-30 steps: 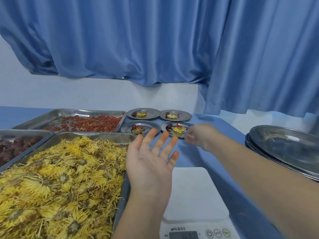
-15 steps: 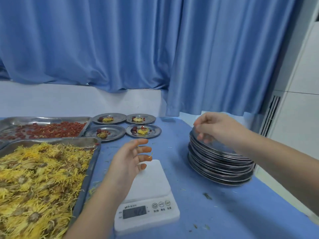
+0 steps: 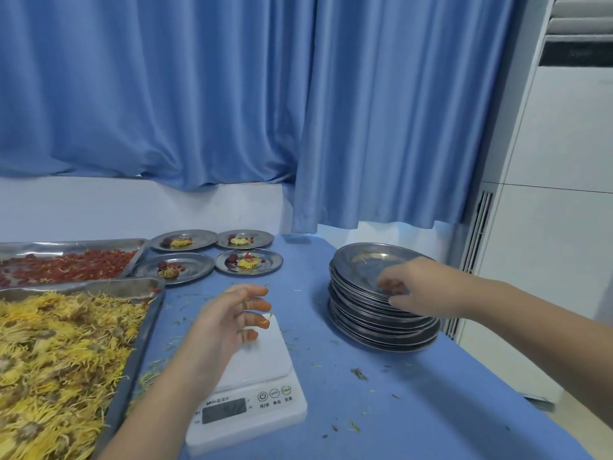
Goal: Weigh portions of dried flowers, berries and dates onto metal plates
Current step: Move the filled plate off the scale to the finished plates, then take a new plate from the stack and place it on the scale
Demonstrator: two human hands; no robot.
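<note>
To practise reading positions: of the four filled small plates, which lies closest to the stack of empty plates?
The front right plate: it is in the nearer row, on the side facing the stack; the other three sit farther left or farther back.

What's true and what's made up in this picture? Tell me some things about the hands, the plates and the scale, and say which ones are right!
1. The right hand pinches the top plate of the stack. True.
2. A plate sits on the white scale. False: nothing rests on its platform; the left hand hangs over it, holding nothing.
3. Four small plates at the back hold portions. True.
4. The near tray is full of red berries. False: it holds yellow dried flowers; the red berries lie in the tray behind it.
</note>
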